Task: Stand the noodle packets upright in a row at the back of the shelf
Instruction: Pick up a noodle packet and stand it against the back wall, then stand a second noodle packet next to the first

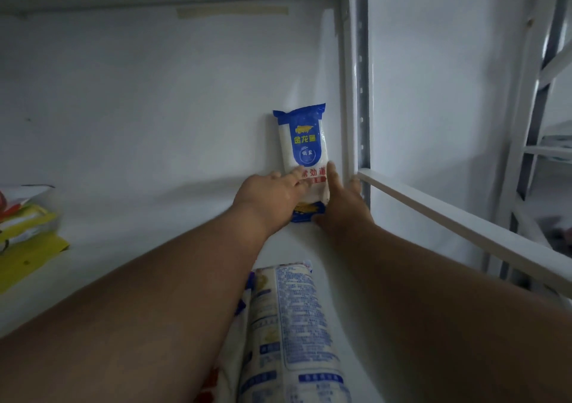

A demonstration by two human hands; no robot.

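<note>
Blue-and-white plastic wraps the noodle packet (305,155) you have standing upright against the white back wall (154,93) of the shelf (154,216), close to the right-hand corner by the perforated metal upright (362,93). Your left hand (272,195) lies flat on the packet's lower left face, fingers spread over the red lettering. Your right hand (343,207) presses its lower right side, the index finger pointing up along the packet's edge and the thumb tucked by the blue bottom seal. So both hands are open, palms and fingers against the packet from either side, steadying it between them rather than curling round it.

Nearer you than your hands, between your two forearms, a second noodle packet (291,334) lies flat on the shelf with its printed back label facing up; under its left edge shows part of another packet (244,297), mostly hidden by your left forearm. Well off to the left of your left hand, at the frame's edge, a pile of yellow-and-white packets (24,226) lies on the shelf. To the right of your right hand, a white side rail (464,220) runs toward you from the upright.
</note>
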